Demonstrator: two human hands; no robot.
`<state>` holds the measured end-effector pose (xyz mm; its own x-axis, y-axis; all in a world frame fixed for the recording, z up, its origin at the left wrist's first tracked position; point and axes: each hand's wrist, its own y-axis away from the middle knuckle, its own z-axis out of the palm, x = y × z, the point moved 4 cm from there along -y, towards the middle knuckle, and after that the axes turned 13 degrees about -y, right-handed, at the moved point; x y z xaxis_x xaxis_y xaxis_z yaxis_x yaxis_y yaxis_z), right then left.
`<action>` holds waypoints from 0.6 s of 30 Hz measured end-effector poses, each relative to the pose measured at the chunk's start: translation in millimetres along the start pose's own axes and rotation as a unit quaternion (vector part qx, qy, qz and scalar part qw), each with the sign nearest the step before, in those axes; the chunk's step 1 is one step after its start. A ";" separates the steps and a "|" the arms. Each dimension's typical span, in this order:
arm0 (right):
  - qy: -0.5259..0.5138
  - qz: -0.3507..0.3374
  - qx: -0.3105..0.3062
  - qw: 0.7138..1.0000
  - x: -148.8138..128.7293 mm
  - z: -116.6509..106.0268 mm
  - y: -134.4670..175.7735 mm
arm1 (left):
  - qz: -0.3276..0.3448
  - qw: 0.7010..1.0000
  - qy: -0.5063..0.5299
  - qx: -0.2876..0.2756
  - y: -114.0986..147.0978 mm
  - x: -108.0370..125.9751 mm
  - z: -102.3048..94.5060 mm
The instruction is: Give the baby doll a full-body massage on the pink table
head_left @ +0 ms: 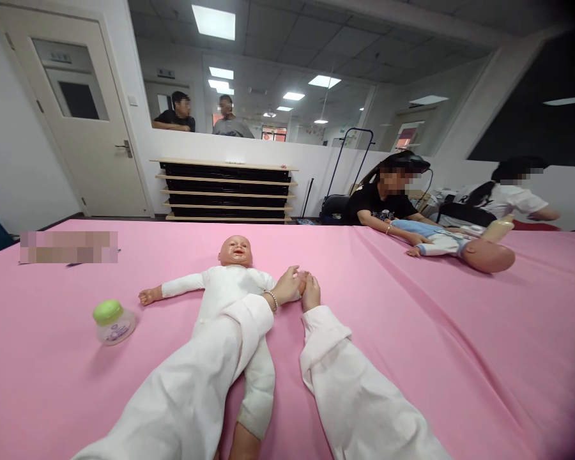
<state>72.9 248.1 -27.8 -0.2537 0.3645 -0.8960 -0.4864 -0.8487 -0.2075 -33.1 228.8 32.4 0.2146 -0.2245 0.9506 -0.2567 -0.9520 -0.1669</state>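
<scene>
A baby doll (238,250) in a white cloth bodysuit lies on its back on the pink-covered table, its head away from me. My left hand (286,287), with a beaded bracelet at the wrist, reaches across the doll's body to its arm on the right. There its bent fingers are around the doll's hand (302,282). My right hand (312,293) grips the same small hand from the other side, fingers closed. My hands partly hide the doll's hand, and my left sleeve covers much of its torso. A jar (115,322) with a green lid stands to the left.
Pink cloth (402,338) with creases covers the table. At the far right a person (388,198) in a black shirt handles another doll (486,255) in blue and white; a bottle (498,228) is beside it. A blurred-out patch (69,247) lies at the far left.
</scene>
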 end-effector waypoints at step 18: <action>0.198 -0.053 0.036 0.978 -10.5 -10.1 -24.5 | -0.110 0.753 -0.510 0.401 161.5 -89.5 -276.1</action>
<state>96.0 261.2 -17.3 0.1379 0.2611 -0.9554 -0.5537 -0.7795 -0.2929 -353.9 152.7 -7.3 0.8862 0.3034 0.3501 0.4543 -0.7168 -0.5290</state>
